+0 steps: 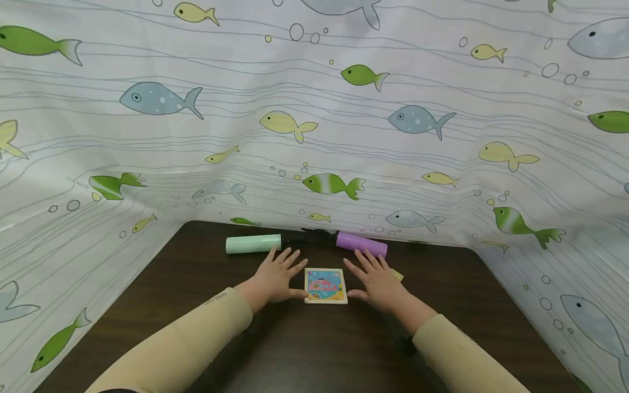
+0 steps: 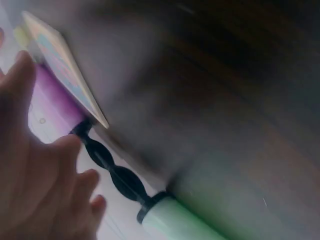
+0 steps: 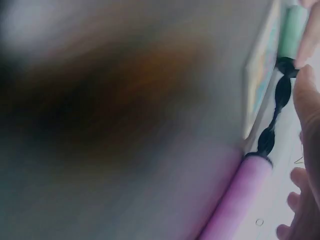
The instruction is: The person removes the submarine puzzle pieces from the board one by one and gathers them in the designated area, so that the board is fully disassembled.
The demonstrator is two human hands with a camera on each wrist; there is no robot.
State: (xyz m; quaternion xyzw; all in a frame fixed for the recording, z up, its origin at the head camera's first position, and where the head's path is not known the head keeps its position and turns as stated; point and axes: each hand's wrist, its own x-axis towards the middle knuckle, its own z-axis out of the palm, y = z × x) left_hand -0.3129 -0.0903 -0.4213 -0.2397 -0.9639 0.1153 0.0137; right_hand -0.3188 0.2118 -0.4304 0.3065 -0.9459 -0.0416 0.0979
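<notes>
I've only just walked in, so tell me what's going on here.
A person's left hand and right hand are spread open on either side of a square, pale-framed wooden picture board. Neither hand grips it; whether either touches its edges I can't tell. Behind it, on the dark brown wood-grain table, lie a pale green cylinder and a purple cylinder, joined by a black lobed link.

white fish-printed sheeting [image 1: 324,103] hangs behind a dark table [image 1: 319,344].

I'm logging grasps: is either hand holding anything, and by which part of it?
Nothing is held: the left hand and right hand are spread on either side of the square picture board.
</notes>
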